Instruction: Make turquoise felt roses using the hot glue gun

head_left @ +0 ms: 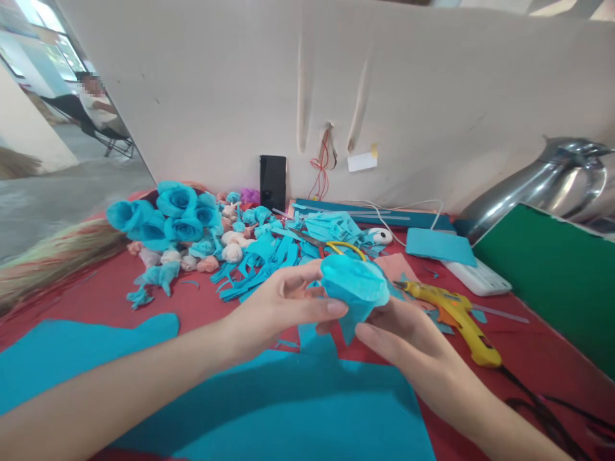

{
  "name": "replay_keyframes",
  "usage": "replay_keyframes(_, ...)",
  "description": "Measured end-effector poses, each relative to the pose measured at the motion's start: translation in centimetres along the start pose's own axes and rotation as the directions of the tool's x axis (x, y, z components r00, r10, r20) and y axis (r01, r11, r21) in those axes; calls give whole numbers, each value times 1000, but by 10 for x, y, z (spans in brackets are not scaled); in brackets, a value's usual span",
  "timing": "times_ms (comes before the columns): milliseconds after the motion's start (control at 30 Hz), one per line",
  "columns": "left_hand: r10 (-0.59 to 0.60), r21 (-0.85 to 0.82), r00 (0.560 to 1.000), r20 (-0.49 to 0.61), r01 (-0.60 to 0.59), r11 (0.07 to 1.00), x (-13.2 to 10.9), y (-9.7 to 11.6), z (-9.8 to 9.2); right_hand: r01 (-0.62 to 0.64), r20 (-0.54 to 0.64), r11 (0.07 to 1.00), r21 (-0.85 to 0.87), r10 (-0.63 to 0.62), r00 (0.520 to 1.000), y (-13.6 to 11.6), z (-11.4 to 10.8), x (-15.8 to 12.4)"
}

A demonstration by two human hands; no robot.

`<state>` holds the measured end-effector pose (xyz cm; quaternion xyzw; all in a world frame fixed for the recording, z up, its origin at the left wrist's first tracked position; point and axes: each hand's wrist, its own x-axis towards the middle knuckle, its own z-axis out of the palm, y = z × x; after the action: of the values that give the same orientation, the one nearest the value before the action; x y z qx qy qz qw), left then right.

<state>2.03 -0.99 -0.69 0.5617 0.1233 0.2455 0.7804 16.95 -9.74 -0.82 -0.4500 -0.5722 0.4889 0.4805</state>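
Between my hands, above the table, is a blue paper flower (353, 285) with a rounded top and a pointed lower end. My left hand (293, 301) grips its left side, the thumb pressed along the front. From the right and below, my right hand (403, 333) holds it, thumb near the pointed base. Below them lie large blue paper sheets (298, 410). Just behind the flower are scissors (343, 248) with yellow handles, resting among cut blue paper strips (269, 256). A yellow glue gun (454, 314) lies right of my right hand.
Finished blue roses (177, 214) and small pale paper buds (233, 250) are heaped at the back left. A phone (273, 181) leans on the wall. At right stand a green board (552, 282) and a steel jug (538, 182). A person (98, 109) sits far left.
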Motion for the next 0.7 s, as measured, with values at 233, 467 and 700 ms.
replay_keyframes(233,-19,30,998,61,18,999,-1,-1,-2,-89,116,971,223,65,991,4,0,1)
replay_keyframes(467,20,97,998,-59,-14,995,0,1,2,-97,-103,990,105,108,989,5,1,3)
replay_keyframes(700,514,655,857,-34,-369,659,-8,-2,1,31,-230,993,-115,-57,972,1,6,9)
